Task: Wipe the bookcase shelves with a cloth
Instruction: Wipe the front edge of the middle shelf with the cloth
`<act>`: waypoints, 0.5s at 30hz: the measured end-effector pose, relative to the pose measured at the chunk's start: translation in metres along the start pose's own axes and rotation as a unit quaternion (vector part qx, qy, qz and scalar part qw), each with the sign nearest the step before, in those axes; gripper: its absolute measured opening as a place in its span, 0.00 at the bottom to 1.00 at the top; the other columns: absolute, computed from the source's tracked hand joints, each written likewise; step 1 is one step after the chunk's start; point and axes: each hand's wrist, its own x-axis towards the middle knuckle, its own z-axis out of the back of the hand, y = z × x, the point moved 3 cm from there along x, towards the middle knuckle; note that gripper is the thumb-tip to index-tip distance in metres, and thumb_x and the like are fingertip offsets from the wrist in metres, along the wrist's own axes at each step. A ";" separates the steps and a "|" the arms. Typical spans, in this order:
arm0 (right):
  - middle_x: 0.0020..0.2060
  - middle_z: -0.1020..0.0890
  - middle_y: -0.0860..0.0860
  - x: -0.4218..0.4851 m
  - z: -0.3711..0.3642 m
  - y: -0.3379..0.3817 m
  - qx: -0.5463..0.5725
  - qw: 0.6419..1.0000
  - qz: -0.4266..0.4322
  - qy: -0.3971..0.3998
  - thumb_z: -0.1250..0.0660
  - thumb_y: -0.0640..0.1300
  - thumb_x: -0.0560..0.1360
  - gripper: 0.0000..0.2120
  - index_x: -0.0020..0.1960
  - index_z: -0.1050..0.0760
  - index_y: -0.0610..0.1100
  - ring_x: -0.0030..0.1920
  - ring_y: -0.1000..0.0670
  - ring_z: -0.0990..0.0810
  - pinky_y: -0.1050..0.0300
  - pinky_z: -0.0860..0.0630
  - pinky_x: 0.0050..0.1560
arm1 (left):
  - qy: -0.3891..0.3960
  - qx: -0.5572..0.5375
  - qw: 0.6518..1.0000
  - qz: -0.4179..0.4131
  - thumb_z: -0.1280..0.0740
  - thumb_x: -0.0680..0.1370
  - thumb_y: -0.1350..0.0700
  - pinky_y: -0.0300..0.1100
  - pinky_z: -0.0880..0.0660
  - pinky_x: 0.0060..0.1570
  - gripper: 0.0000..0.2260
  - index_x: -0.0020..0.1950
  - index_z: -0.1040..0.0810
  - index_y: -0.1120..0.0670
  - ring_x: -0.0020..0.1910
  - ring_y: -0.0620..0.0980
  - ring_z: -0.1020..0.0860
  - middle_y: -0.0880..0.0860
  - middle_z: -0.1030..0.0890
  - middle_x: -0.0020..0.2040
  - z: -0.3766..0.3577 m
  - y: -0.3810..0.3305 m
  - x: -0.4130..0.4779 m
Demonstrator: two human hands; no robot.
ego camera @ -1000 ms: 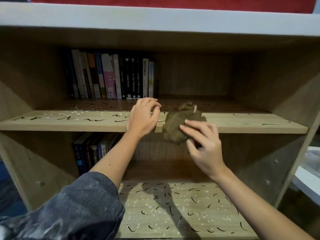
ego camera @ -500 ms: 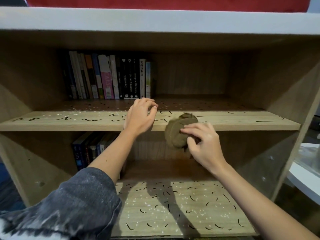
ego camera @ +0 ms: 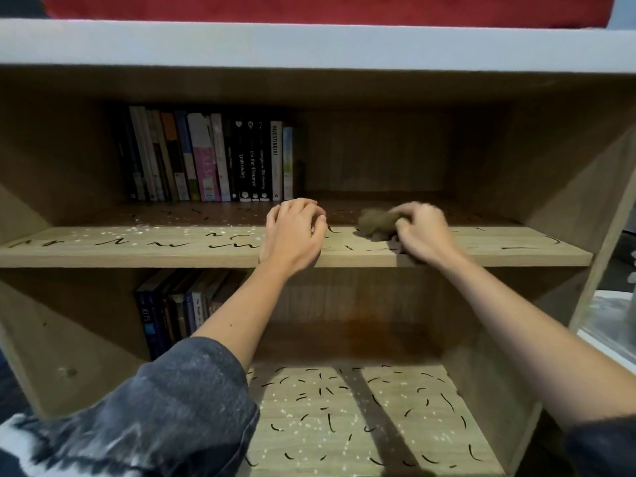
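1. Counting it all up: two hands, one cloth, two shelves in view, two batches of books.
2. Right hand (ego camera: 425,234) is bunched around the brown cloth (ego camera: 375,223), gripping it. The cloth sits on the upper shelf (ego camera: 516,251), right of middle, and it's a bit blurry.
3. Left hand (ego camera: 294,232) rests at that shelf's front edge, just left of the cloth, with its fingers curled under and nothing in them.
4. Upper books (ego camera: 206,160) stand upright at the back left. Lower books (ego camera: 179,311) lean at the left of the lower shelf (ego camera: 303,452). Spines are too dark to count.
5. Both shelves have black squiggles and white specks, way too many to count.
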 end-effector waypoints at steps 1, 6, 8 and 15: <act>0.57 0.22 0.47 -0.007 -0.007 0.003 -0.015 0.999 0.016 0.034 0.42 0.38 0.77 0.13 0.58 0.22 0.44 0.60 0.48 0.27 0.51 0.31 0.64 | -0.003 0.002 1.000 -0.001 0.45 0.81 0.52 0.44 0.49 0.68 0.13 0.58 0.23 0.51 0.65 0.46 0.35 0.48 0.26 0.63 -0.001 0.000 0.001; 0.43 0.21 0.57 -0.067 -0.007 0.022 0.111 0.973 0.203 0.018 0.40 0.34 0.73 0.13 0.46 0.18 0.45 0.50 0.64 0.27 0.61 0.32 0.61 | -0.045 -0.002 0.999 -0.013 0.44 0.80 0.53 0.42 0.48 0.66 0.12 0.56 0.22 0.52 0.65 0.46 0.34 0.48 0.25 0.61 -0.001 -0.001 0.000; 0.44 0.20 0.54 -0.067 -0.005 0.010 0.140 0.969 0.187 -0.082 0.40 0.35 0.71 0.13 0.46 0.18 0.43 0.49 0.63 0.27 0.69 0.32 0.57 | -0.042 -0.018 0.999 -0.014 0.44 0.81 0.54 0.42 0.47 0.66 0.13 0.56 0.21 0.52 0.65 0.46 0.34 0.48 0.25 0.61 0.000 -0.001 -0.001; 0.46 0.18 0.49 -0.112 -0.043 -0.007 0.052 0.957 0.262 -0.113 0.42 0.39 0.70 0.14 0.47 0.17 0.41 0.48 0.51 0.29 0.57 0.29 0.51 | -0.020 -0.037 0.999 -0.014 0.44 0.81 0.54 0.43 0.43 0.64 0.13 0.57 0.22 0.53 0.65 0.46 0.34 0.49 0.25 0.62 0.002 -0.001 -0.002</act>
